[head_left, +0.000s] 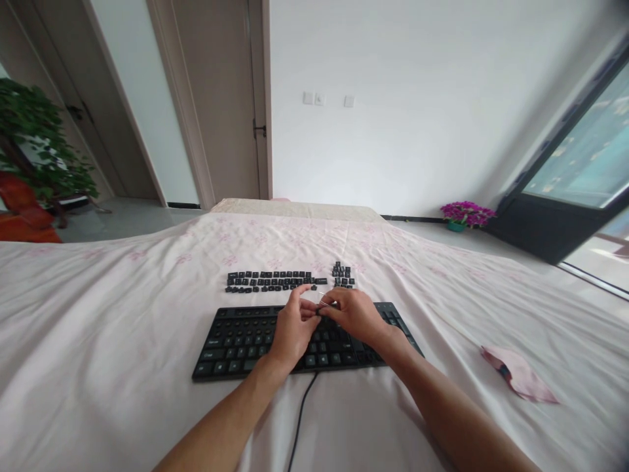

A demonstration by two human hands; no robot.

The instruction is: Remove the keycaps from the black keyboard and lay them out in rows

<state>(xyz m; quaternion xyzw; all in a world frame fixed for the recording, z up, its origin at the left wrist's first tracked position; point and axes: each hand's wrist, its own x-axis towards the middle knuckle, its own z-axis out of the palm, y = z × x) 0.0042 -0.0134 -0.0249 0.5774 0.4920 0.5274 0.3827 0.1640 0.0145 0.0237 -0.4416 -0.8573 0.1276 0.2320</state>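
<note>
A black keyboard (236, 341) lies on the patterned cloth, with its cable running toward me. Its upper rows on the left show bare switches where keycaps are off. Above the keyboard, my right hand (354, 314) pinches a thin wire keycap puller (321, 298). My left hand (296, 328) meets it there, thumb and fingers closed at a small black keycap (318, 313) by the wire's end; the fingers partly hide it. Behind the keyboard, loose black keycaps (268, 282) are laid out in rows, with a smaller group of keycaps (341, 272) to their right.
A pink cloth (521, 373) rests on the bedspread (122, 341) at the right. The black cable (301, 419) passes between my forearms. Beyond stand purple flowers in a pot (466, 215), a leafy plant (39, 144), doors and a white wall.
</note>
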